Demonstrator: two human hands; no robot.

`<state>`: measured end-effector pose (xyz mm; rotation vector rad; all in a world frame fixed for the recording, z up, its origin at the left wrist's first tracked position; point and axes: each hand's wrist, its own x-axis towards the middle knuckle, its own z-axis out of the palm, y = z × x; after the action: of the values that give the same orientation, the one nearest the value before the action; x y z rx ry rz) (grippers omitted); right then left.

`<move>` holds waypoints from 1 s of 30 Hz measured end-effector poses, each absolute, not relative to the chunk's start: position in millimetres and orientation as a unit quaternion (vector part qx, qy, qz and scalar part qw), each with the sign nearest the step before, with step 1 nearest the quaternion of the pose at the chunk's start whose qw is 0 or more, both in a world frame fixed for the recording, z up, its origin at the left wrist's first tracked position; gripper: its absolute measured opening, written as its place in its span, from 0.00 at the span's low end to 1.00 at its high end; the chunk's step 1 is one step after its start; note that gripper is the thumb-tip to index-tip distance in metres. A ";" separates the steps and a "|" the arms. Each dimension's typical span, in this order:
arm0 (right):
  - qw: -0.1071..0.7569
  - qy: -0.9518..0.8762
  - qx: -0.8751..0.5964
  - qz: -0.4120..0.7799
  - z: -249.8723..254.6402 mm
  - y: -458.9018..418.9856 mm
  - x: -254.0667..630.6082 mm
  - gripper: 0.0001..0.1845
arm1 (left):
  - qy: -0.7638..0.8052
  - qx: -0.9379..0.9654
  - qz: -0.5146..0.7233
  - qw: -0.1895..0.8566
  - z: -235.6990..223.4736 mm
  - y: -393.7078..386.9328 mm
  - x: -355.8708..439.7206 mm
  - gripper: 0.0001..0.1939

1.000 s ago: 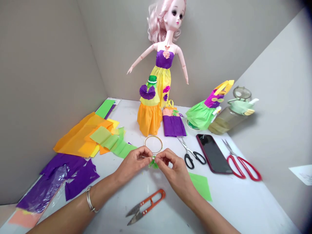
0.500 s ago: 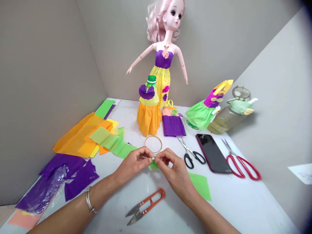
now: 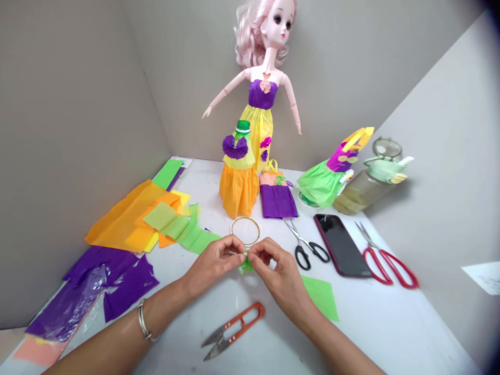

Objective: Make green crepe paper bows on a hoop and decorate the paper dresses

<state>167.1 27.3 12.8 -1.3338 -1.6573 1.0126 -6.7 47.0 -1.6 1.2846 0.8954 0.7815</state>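
My left hand (image 3: 213, 263) and my right hand (image 3: 278, 268) meet at the middle of the white table. Their fingertips pinch a small crumpled piece of green crepe paper (image 3: 246, 266) from both sides, and the fingers hide part of it. Just beyond the hands lies a thin gold-rimmed ring (image 3: 236, 231). Orange-handled thread snips (image 3: 233, 332) lie below my hands, and a flat green paper square (image 3: 321, 298) lies near my right hand. A silver bangle (image 3: 144, 324) circles my left wrist.
Crepe paper sheets (image 3: 128, 224) in orange, yellow, green and purple spread across the left side. A doll (image 3: 261, 99) and paper-dressed bottles stand at the back. Black-handled scissors (image 3: 307, 247), a smartphone (image 3: 341, 246), red-handled scissors (image 3: 385, 264) and a water bottle (image 3: 365, 182) sit right.
My hands stay in nearly the same place, still pinching the green paper. The paper's visible tuft looks slightly smaller and more gathered.
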 end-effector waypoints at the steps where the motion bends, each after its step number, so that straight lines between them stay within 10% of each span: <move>1: 0.380 -0.650 -0.524 0.398 12.9 27.0 167.2 0.07 | 0.397 0.564 0.342 0.638 -2.0 47.2 -6.5 0.11; 30: 0.381 -0.645 -0.509 0.424 17.3 27.3 169.4 0.06 | 0.364 0.564 0.352 0.652 -7.8 47.4 -6.0 0.10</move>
<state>169.4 27.3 17.3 -1.2979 -1.6462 1.0833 -6.0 47.4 -7.8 1.2811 0.8257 0.7984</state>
